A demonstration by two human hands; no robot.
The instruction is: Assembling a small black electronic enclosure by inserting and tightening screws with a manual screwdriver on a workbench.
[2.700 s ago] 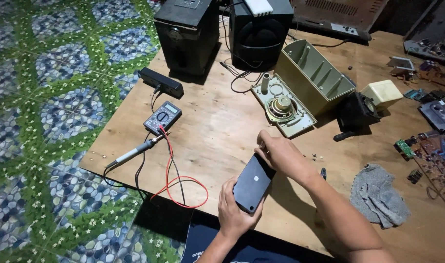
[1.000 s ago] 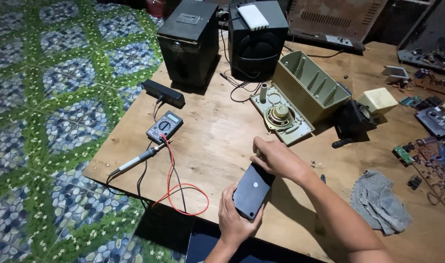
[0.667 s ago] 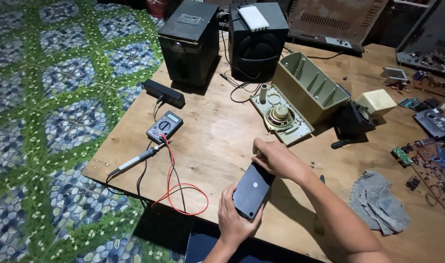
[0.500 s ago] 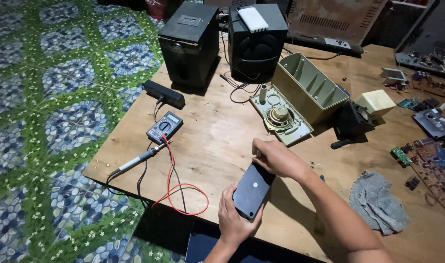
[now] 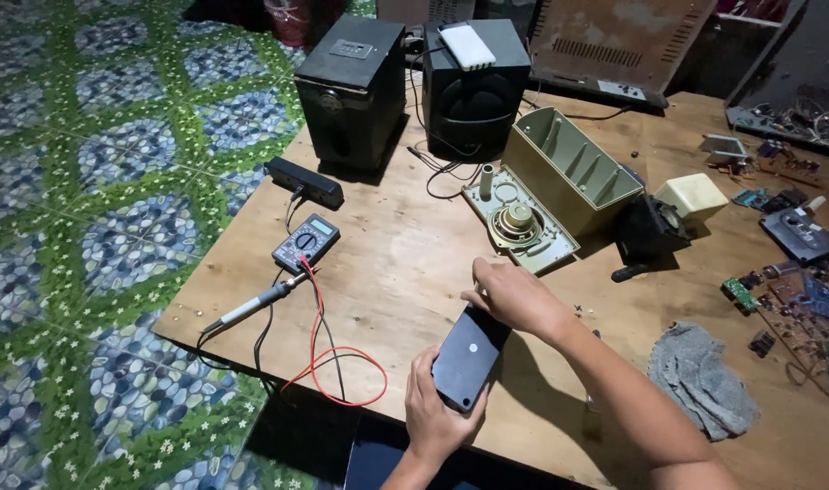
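Left hand [image 5: 437, 413] still gripping black phone [image 5: 469, 356] at table's [image 5: 405, 263] near edge; right hand [image 5: 514, 295] staying closed over its top, unchanged.

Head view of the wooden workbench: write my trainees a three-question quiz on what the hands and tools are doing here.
1. True or false: the left hand grips the black phone from below.
2. Which hand touches the phone's top end? A left, B right hand
3. What do the red and black leads connect to?

Key: 1 true; 2 B; 3 the multimeter, lying beside the soldering iron.
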